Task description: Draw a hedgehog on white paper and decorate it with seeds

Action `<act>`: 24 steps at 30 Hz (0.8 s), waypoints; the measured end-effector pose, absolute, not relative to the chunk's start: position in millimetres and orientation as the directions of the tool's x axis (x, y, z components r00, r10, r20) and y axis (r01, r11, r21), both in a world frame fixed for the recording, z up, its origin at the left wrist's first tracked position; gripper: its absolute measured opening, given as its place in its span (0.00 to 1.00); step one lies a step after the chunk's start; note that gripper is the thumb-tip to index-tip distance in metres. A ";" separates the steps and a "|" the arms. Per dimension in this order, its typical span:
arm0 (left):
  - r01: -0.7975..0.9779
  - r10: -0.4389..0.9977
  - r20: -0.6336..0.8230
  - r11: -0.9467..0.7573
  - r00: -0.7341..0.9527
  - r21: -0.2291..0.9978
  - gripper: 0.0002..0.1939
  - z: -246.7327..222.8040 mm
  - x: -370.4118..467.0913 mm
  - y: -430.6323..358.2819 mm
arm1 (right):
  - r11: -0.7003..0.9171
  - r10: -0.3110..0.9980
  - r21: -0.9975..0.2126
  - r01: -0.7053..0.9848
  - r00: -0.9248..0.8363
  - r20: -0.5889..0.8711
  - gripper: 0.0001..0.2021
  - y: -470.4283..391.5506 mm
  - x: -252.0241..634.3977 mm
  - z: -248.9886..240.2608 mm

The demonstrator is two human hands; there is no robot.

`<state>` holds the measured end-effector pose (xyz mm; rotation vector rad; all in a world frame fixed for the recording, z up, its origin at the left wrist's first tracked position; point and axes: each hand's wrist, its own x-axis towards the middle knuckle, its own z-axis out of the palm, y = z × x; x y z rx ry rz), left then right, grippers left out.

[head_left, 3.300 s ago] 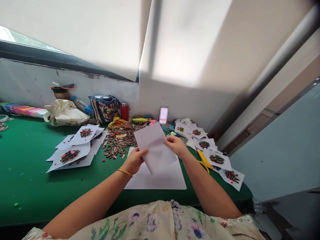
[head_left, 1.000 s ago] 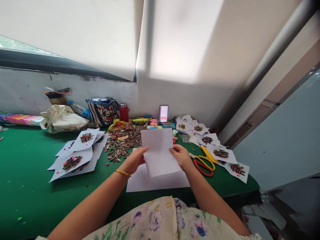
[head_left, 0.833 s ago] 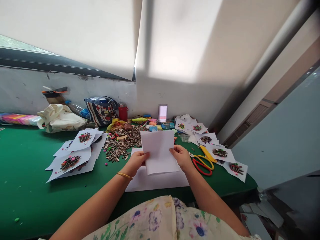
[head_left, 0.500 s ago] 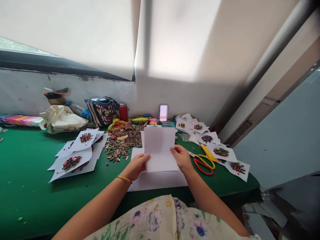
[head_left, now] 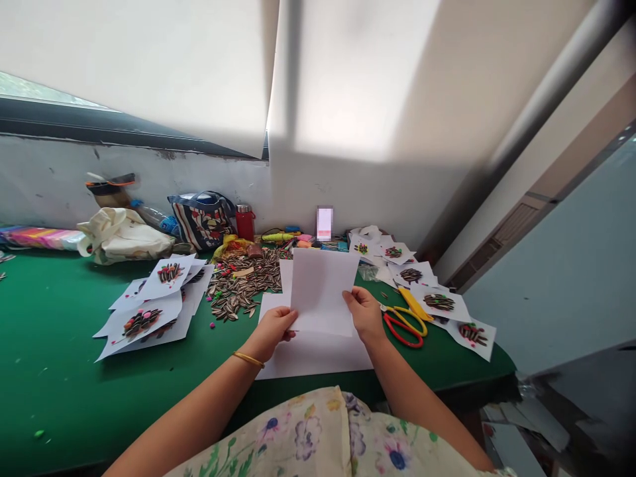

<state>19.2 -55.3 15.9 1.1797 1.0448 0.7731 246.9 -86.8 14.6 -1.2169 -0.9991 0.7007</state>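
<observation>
A small blank white sheet is held up between my two hands, its face toward me. My left hand pinches its lower left edge between thumb and fingers. On the right edge, my right hand has its thumb on the front of the sheet and its fingers behind. Beneath lies larger white paper on the green table. A heap of striped seeds lies just behind my left hand. Scissors with red and yellow handles rest right of my right hand.
Papers with seed-and-pompom designs lie at left and right. Along the wall stand a cream bag, a striped bag, a red bottle and a phone. The table's right edge curves near its corner.
The held sheet has shifted slightly right and tilted a little, its top edge leaning right. Both hands keep hold of it, my right hand a little farther right.
</observation>
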 end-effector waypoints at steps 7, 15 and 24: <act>0.085 0.938 -0.150 0.130 0.314 0.988 0.20 17.7 14.0 -48.8 | 0.252 0.856 -0.962 0.103 0.439 0.272 0.16 -90.8 247.4 19.1; -0.215 0.936 -0.130 0.208 0.328 0.954 0.23 40.1 14.9 -37.2 | 0.161 0.937 -0.985 0.069 0.304 0.175 0.16 -98.0 234.2 4.1; 0.404 0.819 0.468 -0.572 0.332 0.714 0.07 90.6 7.9 -47.9 | 0.398 0.562 -0.358 0.845 0.084 0.823 0.23 -127.1 231.5 75.5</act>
